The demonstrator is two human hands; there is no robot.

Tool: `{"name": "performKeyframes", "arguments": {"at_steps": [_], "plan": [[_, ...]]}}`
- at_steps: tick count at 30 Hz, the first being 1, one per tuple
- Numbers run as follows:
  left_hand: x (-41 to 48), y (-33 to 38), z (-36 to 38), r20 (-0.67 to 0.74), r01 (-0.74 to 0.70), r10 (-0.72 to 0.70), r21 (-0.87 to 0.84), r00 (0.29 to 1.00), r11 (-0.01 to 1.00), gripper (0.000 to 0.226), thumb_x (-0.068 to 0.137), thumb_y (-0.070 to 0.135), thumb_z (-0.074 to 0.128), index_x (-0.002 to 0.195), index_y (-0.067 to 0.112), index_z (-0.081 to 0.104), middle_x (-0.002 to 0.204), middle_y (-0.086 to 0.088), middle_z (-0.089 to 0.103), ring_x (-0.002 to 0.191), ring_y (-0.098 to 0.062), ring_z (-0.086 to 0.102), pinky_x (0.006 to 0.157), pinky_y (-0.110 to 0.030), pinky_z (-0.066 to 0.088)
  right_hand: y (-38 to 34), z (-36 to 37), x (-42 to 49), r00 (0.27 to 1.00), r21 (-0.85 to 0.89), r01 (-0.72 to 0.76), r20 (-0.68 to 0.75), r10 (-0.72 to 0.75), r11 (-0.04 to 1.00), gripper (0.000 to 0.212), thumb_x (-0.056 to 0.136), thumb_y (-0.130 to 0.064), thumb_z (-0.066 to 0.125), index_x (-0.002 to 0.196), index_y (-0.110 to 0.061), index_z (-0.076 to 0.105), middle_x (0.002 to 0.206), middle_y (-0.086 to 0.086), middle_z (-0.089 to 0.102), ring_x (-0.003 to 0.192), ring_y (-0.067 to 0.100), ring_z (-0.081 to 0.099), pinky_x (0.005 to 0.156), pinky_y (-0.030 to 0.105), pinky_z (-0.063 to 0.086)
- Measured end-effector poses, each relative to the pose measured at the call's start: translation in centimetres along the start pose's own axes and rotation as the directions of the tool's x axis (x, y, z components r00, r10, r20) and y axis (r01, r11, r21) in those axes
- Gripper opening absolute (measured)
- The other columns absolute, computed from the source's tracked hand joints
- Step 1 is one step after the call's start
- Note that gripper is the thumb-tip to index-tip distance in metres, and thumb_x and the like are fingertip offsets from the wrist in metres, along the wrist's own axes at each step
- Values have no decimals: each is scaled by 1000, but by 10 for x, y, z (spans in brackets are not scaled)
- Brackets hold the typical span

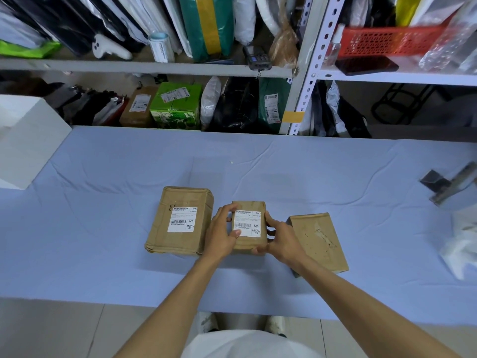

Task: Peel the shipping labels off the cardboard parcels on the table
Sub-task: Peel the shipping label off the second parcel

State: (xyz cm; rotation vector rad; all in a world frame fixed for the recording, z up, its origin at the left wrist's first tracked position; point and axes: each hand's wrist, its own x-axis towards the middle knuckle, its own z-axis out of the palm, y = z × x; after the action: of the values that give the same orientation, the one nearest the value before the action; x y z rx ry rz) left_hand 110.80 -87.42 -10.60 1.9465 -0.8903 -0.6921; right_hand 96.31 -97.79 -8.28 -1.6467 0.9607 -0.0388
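Both hands curl round the middle parcel [249,245] at frame centre on the counter [103,202], left hand [222,235] with its thumb at the lower-left corner of the label [247,224], right hand [281,239] on the opposite side; advise bracing with the right, lifting that corner slowly, pulling low to avoid tearing.

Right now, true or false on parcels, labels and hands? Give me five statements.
1. Both the left hand and the right hand hold the middle parcel. True.
2. The middle label has been peeled off. False: the middle label lies flat on top of that parcel.
3. The right parcel carries an intact white label. False: its top shows only torn residue.
4. The left parcel has its left label in place, with no hand on it. True.
5. The parcels lie on a red cloth. False: the table is covered in blue cloth.
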Motion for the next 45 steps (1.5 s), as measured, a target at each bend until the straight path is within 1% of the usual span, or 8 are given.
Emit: {"name": "performKeyframes", "arguments": {"at_steps": [4, 9, 13, 15, 26, 32, 37, 45], "plan": [[4, 1, -1, 11, 21, -22, 45, 1000, 999, 60, 75, -3, 69, 123, 26, 47, 124, 12, 50, 114, -16, 53, 98, -37, 46, 1, -1, 1, 1000, 1, 3, 2, -3, 1000, 105, 60, 8, 84, 149, -7, 32, 118, -2, 62, 102, 11, 59, 73, 15, 56], [8, 3, -1, 58, 17, -23, 98, 998, 995, 58, 70, -4, 67, 114, 29, 50, 103, 23, 50, 106, -17, 51, 94, -43, 46, 3, -1, 3, 1000, -9, 5, -3, -5, 1000, 106, 57, 8, 86, 149, -7, 33, 119, -2, 63, 104, 14, 61, 75, 20, 57], [4, 2, 1, -19, 15, -15, -6, 1000, 1000, 60, 70, -7, 68, 117, 25, 51, 116, 9, 53, 107, -15, 56, 93, -40, 49, 4, -1, 3, 1000, -9, 8, 4, -8, 1000, 105, 58, 7, 86, 149, -9, 35, 118, -2, 65, 100, 9, 62, 68, 14, 54], [0, 2, 3, -58, 15, -17, -45, 998, 999, 61, 71, -7, 68, 117, 27, 50, 119, 10, 54, 106, -14, 58, 92, -39, 50, 4, -2, 2, 1000, -14, 11, 2, -11, 1000, 106, 59, 7, 86, 149, -10, 33, 118, -2, 64, 98, 6, 61, 66, 12, 52], [4, 4, 0, -7, 36, -36, 69, 999, 997, 55, 73, -4, 69, 112, 27, 47, 113, 14, 49, 110, -16, 53, 95, -39, 48, 4, -2, 2, 1000, -31, 21, 2, -21, 999, 110, 58, 3, 88, 151, -10, 29, 119, -3, 64, 103, 8, 60, 70, 12, 53], [7, 5, 1, 27, 20, -23, 120, 999, 993, 52, 71, -5, 67, 104, 31, 49, 98, 20, 51, 104, -15, 53, 92, -38, 47, 4, -2, 3, 1000, -51, 20, 4, -20, 998, 109, 58, 1, 88, 151, -9, 31, 117, -3, 66, 104, 11, 62, 74, 14, 55], [-3, 1, 2, -67, 53, -56, -43, 996, 998, 49, 76, -4, 70, 116, 20, 53, 118, 7, 47, 100, -8, 58, 88, -28, 51, 4, -1, 3, 1000, -48, 19, 4, -19, 999, 109, 59, 1, 88, 151, -10, 30, 122, -3, 63, 106, 10, 59, 72, 12, 54], [-8, -4, 4, -98, 54, -63, -97, 993, 994, 55, 78, -3, 70, 126, 18, 57, 119, 5, 53, 101, -9, 61, 91, -24, 49, 2, -2, 1, 1000, -31, 30, 10, -30, 999, 106, 61, 4, 86, 150, -10, 30, 118, -5, 62, 99, 6, 59, 69, 8, 51]]}}
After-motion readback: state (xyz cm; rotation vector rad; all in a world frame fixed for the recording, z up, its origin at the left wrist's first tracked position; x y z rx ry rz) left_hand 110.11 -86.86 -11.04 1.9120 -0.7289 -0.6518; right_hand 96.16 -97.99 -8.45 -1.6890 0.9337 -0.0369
